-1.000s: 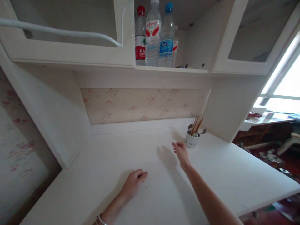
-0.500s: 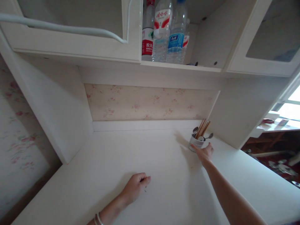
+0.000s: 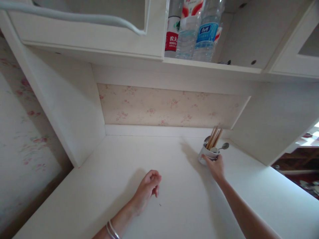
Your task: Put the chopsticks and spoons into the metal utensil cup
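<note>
At the back right of the white tabletop, a white utensil holder [image 3: 203, 156] with small holes in its wall stands tilted slightly. Wooden chopsticks [image 3: 213, 137] and metal spoons [image 3: 225, 146] stick out of it, along with a pale round piece I cannot identify. My right hand [image 3: 215, 166] grips the holder from the front, thumb on its left side and fingers on its right. Nearer the middle, my left hand [image 3: 149, 186] hovers over the surface with its fingers loosely curled in; nothing shows in it. Two bangles circle that wrist.
The white tabletop [image 3: 129, 152] has a tiny dark speck near my left hand. Above, a cabinet shelf [image 3: 239, 69] holds several plastic bottles [image 3: 205, 36], with a cabinet door handle [image 3: 82, 18] to the left. Side panels [image 3: 276, 122] close in both ends.
The utensil holder has shifted slightly towards me with my right hand around it. My left hand has risen a little and its fist has loosened. The view has turned slightly left.
</note>
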Motion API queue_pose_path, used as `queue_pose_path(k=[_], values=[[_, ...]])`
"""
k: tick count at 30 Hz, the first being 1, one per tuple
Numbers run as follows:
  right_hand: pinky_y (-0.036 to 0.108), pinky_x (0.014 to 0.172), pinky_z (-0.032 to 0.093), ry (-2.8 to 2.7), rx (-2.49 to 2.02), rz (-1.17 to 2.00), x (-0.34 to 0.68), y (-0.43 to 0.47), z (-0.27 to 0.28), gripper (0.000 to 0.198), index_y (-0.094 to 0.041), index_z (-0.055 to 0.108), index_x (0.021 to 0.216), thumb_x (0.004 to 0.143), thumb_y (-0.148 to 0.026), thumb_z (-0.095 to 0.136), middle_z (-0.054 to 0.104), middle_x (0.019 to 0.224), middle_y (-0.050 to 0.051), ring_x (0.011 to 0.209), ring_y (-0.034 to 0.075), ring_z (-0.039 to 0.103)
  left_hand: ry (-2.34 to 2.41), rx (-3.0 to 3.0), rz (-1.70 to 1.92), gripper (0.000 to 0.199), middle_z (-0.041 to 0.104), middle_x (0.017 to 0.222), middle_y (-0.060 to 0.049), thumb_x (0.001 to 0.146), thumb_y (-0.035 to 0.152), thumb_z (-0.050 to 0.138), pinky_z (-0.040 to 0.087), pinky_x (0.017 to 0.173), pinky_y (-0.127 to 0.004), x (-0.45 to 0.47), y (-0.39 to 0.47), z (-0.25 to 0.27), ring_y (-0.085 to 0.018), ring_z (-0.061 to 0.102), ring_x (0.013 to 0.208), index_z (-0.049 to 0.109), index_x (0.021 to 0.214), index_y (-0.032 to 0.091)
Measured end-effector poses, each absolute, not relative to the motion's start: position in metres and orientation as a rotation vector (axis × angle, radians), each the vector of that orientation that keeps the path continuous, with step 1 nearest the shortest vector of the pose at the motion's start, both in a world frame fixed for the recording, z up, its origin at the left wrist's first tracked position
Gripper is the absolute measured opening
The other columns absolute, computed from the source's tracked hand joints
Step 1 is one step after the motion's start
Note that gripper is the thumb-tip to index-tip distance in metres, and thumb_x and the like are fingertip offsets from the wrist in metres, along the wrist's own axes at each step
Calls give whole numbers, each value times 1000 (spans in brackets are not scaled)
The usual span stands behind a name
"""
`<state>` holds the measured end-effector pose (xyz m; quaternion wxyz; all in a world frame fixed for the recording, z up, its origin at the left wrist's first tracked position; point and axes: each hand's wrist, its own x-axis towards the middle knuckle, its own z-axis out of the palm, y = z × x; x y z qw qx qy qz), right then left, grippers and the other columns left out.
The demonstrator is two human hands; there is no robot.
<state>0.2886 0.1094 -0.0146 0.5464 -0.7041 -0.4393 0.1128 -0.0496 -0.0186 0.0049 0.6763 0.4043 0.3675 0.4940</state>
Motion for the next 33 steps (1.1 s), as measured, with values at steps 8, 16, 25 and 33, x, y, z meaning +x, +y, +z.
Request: queue_pose_path(k=[8,16,25,33], values=[[30,69,47,-1346,-1157,1020,129,13,10,50,-18,53,111,69,-39,70,64,91,5,80,20,59,567,667,1328,68,46,134,-7,71,49,70,44,90,-36,-75,-9,11,-22,50,115,43,131,32],[33,77,45,-1315,-926,1666,43,-34,18,45,-15,59,109,71,-36,67,67,95,5,87,21,59,493,374,1297,52,60,119,-8,77,56,59,49,85,-43,-101,-6,21,-27,62,103,51,119,27],[30,58,48,-647,-591,2465,54,-45,7,68,-11,50,112,80,-70,41,69,84,11,63,21,68,647,180,1223,41,67,74,-6,77,51,61,53,64,-35,-96,-7,8,-19,65,63,61,90,12],[33,64,50,-629,-511,2527,57,-53,10,61,-10,53,109,84,-64,42,69,87,12,68,23,69,590,130,1344,24,55,60,-1,83,36,58,48,51,-19,-119,3,14,-8,56,51,51,76,13]])
